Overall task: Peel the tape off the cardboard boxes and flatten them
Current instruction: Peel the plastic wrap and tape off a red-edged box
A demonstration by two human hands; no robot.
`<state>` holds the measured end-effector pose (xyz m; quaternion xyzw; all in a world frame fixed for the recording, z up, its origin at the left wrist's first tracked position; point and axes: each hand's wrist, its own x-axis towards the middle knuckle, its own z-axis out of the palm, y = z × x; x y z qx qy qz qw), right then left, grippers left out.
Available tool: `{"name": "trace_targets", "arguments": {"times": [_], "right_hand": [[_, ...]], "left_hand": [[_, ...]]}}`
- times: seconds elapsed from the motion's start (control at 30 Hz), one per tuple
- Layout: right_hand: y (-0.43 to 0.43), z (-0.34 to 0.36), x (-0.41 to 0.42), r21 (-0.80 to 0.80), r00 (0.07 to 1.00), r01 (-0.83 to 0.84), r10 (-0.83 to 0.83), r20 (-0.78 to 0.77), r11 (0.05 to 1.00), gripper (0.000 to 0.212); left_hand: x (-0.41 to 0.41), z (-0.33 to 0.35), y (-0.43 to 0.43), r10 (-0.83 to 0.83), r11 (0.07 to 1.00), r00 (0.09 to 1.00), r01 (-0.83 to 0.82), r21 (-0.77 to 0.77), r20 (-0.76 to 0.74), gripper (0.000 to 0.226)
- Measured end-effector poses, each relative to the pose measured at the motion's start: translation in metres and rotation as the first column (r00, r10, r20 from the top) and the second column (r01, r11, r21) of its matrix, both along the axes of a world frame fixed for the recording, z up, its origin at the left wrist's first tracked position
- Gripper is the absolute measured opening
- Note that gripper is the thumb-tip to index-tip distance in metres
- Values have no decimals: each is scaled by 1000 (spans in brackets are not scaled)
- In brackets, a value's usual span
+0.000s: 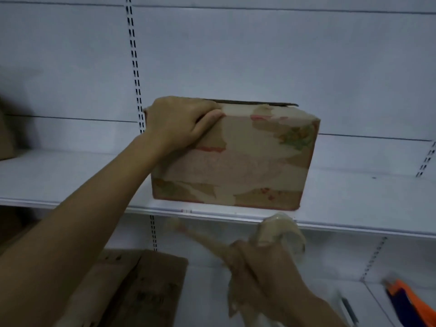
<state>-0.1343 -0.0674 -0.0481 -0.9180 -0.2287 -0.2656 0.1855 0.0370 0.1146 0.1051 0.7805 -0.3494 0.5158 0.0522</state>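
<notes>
A cardboard box (238, 161) with torn, faded print stands on a white shelf (354, 204) at the middle of the view. My left hand (179, 121) grips the box's top left corner, fingers curled over the upper edge. Lower down, my right hand (262, 263) holds a crumpled wad of peeled tape (278, 234), blurred by motion. A strip of that tape trails left from the hand and more hangs below it. The tape is apart from the box.
A flattened cardboard sheet (141, 289) lies on the lower shelf at the left. An orange and dark blue object (410, 303) and a thin pen-like tool (348, 308) lie at the lower right. Another brown box edge (6, 135) shows at far left. White back panels rise behind.
</notes>
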Motion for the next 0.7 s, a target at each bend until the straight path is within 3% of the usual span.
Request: {"name": "trace_targets", "arguments": {"times": [0.03,0.1,0.17,0.23,0.3,0.37,0.47,0.53,0.6,0.7], "right_hand": [[-2,-1,-1,128,1000,-1,4,-27,992,38],[-10,12,-1,462,993,-22,-35,114,887,26],[-26,31,-1,617,952,-53,-147,270,786,20],[-49,40,1,690,920,-8,-265,288,723,33],[-73,40,0,543,843,200,-426,329,816,47],[-94,30,1,274,791,434,-509,339,858,61],[-103,26,5,106,824,566,-563,-58,818,88],[-104,23,6,-41,844,527,-528,-94,849,65],[-108,19,5,-143,881,473,-470,52,870,31],[-112,17,-14,40,886,446,-447,123,894,24]], "left_hand": [[1,0,0,0,1000,1000,0,5,-1,50],[1,-2,0,15,1000,1000,-15,7,16,48],[1,-5,-2,16,1000,999,-16,-6,44,45],[-1,-5,-4,16,999,999,-15,-38,38,45],[-3,-6,-7,20,997,999,-16,-80,51,43],[-7,-17,-15,39,992,996,-29,-124,82,39],[-15,-38,-39,72,984,996,-63,-169,49,47],[-18,-43,-46,79,974,996,-83,-211,-29,58],[-19,-43,-45,78,973,995,-91,-210,-67,61],[-20,-44,-39,91,980,991,-106,-166,-94,63]]}}
